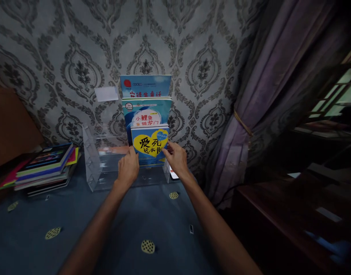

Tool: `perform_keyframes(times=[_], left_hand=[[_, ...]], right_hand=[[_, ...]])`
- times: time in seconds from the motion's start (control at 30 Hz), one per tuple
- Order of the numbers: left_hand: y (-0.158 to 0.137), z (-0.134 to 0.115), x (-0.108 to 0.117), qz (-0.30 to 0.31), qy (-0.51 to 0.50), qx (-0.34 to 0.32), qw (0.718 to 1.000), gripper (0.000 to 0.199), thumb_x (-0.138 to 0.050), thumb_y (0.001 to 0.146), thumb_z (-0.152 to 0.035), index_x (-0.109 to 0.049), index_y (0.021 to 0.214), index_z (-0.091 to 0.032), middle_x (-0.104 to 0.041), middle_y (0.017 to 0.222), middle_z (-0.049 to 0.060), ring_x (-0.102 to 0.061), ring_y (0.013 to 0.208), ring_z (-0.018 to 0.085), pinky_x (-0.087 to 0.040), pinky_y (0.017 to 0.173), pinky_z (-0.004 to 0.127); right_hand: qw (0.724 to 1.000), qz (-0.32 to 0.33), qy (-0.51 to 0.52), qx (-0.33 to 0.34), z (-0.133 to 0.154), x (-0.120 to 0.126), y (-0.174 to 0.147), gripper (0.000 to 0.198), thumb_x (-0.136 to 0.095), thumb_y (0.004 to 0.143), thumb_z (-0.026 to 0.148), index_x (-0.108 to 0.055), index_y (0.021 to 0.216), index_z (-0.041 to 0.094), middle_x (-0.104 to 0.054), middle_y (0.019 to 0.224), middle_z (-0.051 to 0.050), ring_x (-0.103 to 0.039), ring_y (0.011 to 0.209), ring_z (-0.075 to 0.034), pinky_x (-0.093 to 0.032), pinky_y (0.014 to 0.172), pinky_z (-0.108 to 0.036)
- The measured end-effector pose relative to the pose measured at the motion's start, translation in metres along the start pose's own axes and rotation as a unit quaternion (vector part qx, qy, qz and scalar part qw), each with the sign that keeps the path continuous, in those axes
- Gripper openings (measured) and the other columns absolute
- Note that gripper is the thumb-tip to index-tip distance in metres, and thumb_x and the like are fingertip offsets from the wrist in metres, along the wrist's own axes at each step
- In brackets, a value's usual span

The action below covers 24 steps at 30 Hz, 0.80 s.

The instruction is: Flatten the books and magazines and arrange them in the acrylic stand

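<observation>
A blue book with a yellow heart on its cover (pixel 150 147) stands upright at the front of a clear acrylic rack (pixel 92 164). My left hand (pixel 128 166) closes on the book's left edge, fingers curled. On its right edge, my right hand (pixel 177 156) grips with the thumb in front and the fingers partly hidden behind. Behind it, one step higher, is a light-blue book with a white bubble on its cover (pixel 147 114). At the back, highest of all, stands a blue book with red lettering (pixel 147 84).
A pile of books (pixel 46 164) lies left of the rack, near a brown box (pixel 12 126). Patterned wallpaper (pixel 204 72) rises close behind, with a white card (pixel 106 94) against it. A tied purple curtain (pixel 238 126) hangs at right, beside a dark table (pixel 278 214).
</observation>
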State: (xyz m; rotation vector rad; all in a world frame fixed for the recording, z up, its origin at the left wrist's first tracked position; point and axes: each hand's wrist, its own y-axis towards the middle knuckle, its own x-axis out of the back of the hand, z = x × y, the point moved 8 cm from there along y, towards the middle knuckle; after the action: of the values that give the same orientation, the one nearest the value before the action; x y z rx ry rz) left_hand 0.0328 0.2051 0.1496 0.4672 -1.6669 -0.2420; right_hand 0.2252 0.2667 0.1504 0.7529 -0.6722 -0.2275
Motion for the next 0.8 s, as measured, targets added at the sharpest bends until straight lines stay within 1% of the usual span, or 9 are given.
perform_keyframes(times=[0.17, 0.3, 0.43, 0.5, 0.57, 0.67, 0.73, 0.8], left_hand=[[-0.001, 0.001, 0.000, -0.009, 0.001, 0.007, 1.000, 0.022, -0.037, 0.105, -0.024, -0.051, 0.119, -0.014, -0.072, 0.111, 0.019, -0.073, 0.094, 0.030, -0.052, 0.079, 0.037], [0.001, 0.004, -0.001, -0.003, -0.005, 0.001, 1.000, 0.021, -0.038, 0.105, -0.025, -0.051, 0.117, -0.015, -0.072, 0.112, 0.017, -0.073, 0.095, 0.031, -0.052, 0.079, 0.036], [0.005, 0.010, 0.000, -0.004, -0.035, -0.008, 0.999, 0.022, -0.037, 0.105, -0.025, -0.051, 0.117, -0.015, -0.073, 0.109, 0.016, -0.073, 0.097, 0.032, -0.052, 0.080, 0.037], [0.007, 0.012, 0.002, -0.012, -0.062, -0.015, 0.998, 0.024, -0.037, 0.105, -0.025, -0.050, 0.122, -0.014, -0.073, 0.109, 0.017, -0.073, 0.099, 0.032, -0.052, 0.082, 0.038], [0.008, 0.012, 0.005, -0.027, -0.094, -0.022, 0.995, 0.030, -0.037, 0.105, -0.025, -0.046, 0.131, -0.013, -0.073, 0.110, 0.018, -0.072, 0.103, 0.031, -0.053, 0.085, 0.038], [0.010, 0.010, 0.009, -0.050, -0.144, -0.032, 0.988, 0.044, -0.038, 0.104, -0.023, -0.032, 0.146, -0.013, -0.071, 0.117, 0.018, -0.070, 0.110, 0.030, -0.053, 0.090, 0.039], [0.011, 0.008, 0.010, -0.062, -0.164, -0.042, 0.984, 0.051, -0.038, 0.103, -0.021, -0.025, 0.152, -0.011, -0.069, 0.123, 0.019, -0.069, 0.113, 0.030, -0.053, 0.093, 0.040], [0.012, 0.007, 0.009, -0.071, -0.169, -0.048, 0.982, 0.055, -0.038, 0.102, -0.020, -0.023, 0.154, -0.010, -0.066, 0.129, 0.022, -0.068, 0.113, 0.031, -0.053, 0.094, 0.042]], right_hand=[[1.000, 0.001, 0.018, -0.004, -0.003, -0.002, 0.000, 0.033, -0.059, 0.084, 0.027, -0.073, 0.113, 0.020, -0.071, 0.087, -0.007, -0.066, 0.076, -0.024, -0.054, 0.070, -0.035], [1.000, 0.006, 0.025, -0.010, -0.002, -0.002, 0.000, 0.036, -0.058, 0.084, 0.028, -0.072, 0.116, 0.020, -0.071, 0.089, -0.007, -0.067, 0.077, -0.024, -0.055, 0.071, -0.036], [0.999, 0.030, 0.035, -0.016, -0.001, 0.000, 0.002, 0.035, -0.060, 0.083, 0.027, -0.073, 0.114, 0.016, -0.068, 0.091, -0.008, -0.067, 0.076, -0.023, -0.056, 0.072, -0.036], [0.999, 0.029, 0.043, -0.019, -0.001, 0.002, 0.003, 0.035, -0.060, 0.082, 0.027, -0.073, 0.112, 0.015, -0.066, 0.095, -0.010, -0.067, 0.077, -0.023, -0.057, 0.073, -0.037], [0.998, 0.021, 0.057, -0.016, 0.000, 0.005, 0.004, 0.037, -0.060, 0.082, 0.028, -0.071, 0.115, 0.016, -0.065, 0.100, -0.010, -0.068, 0.081, -0.023, -0.057, 0.074, -0.037], [0.998, 0.009, 0.068, 0.003, 0.002, 0.005, 0.004, 0.040, -0.057, 0.085, 0.029, -0.068, 0.122, 0.020, -0.067, 0.101, -0.010, -0.067, 0.089, -0.025, -0.058, 0.077, -0.038], [0.998, 0.000, 0.069, 0.015, 0.004, 0.005, 0.003, 0.040, -0.055, 0.086, 0.029, -0.066, 0.123, 0.019, -0.068, 0.102, -0.011, -0.066, 0.091, -0.026, -0.057, 0.079, -0.039], [0.997, -0.009, 0.072, 0.020, 0.005, 0.004, 0.002, 0.039, -0.054, 0.086, 0.028, -0.067, 0.122, 0.018, -0.069, 0.103, -0.012, -0.066, 0.090, -0.026, -0.057, 0.078, -0.039]])
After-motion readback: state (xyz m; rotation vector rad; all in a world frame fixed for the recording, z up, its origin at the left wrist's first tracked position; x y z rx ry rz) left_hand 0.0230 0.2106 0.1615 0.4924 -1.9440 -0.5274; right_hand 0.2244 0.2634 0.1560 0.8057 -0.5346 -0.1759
